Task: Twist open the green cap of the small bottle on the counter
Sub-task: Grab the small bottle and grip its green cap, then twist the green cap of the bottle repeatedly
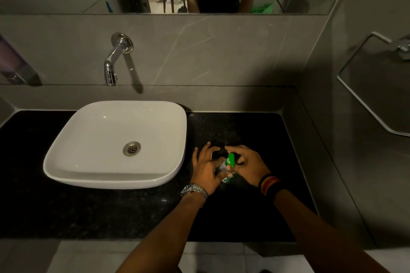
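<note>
A small bottle (224, 169) with a white and green label sits between my two hands over the black counter (255, 131), right of the basin. Its green cap (230, 159) points up and away from me. My left hand (205, 168), with a metal watch on the wrist, curls its thumb and lower fingers around the bottle's body while the upper fingers spread apart. My right hand (247, 166), with a striped wristband, pinches the green cap with thumb and fingers. Most of the bottle is hidden by my fingers.
A white square basin (93, 175) stands on the counter to the left, under a chrome wall tap (114, 60). A grey side wall with a metal towel ring (363, 95) closes the counter on the right. A mirror strip runs above.
</note>
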The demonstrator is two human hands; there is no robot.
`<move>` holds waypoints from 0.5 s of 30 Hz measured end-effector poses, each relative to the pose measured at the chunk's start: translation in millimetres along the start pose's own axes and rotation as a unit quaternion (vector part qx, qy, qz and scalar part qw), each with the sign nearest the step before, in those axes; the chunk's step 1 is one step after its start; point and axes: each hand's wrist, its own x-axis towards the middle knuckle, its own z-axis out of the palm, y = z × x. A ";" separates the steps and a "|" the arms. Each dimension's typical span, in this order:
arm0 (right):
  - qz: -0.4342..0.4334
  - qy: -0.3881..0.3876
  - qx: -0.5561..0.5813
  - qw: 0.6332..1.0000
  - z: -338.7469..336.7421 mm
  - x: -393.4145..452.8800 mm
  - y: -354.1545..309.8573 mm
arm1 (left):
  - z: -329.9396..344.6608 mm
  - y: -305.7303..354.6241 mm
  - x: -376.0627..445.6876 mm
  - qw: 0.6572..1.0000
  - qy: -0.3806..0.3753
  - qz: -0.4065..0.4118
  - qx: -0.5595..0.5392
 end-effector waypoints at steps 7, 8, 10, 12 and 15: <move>0.041 0.031 0.058 0.997 7.1 -3.3 2.8 | -0.2 -0.8 0.3 1.000 0.001 -0.005 0.000; 0.035 0.010 0.067 0.997 4.3 -3.2 3.8 | -0.3 -0.8 0.3 1.000 0.001 -0.004 0.000; 0.036 0.006 0.065 0.997 1.9 -4.8 4.5 | 0.2 -1.0 -0.2 1.000 -0.002 -0.002 0.001; 0.062 0.048 0.054 0.995 6.6 -6.8 4.4 | 0.2 -0.2 -0.4 1.000 -0.006 -0.007 0.001; 0.079 0.093 0.066 0.990 16.0 -5.8 3.8 | -1.1 0.6 0.3 1.000 -0.002 -0.012 0.002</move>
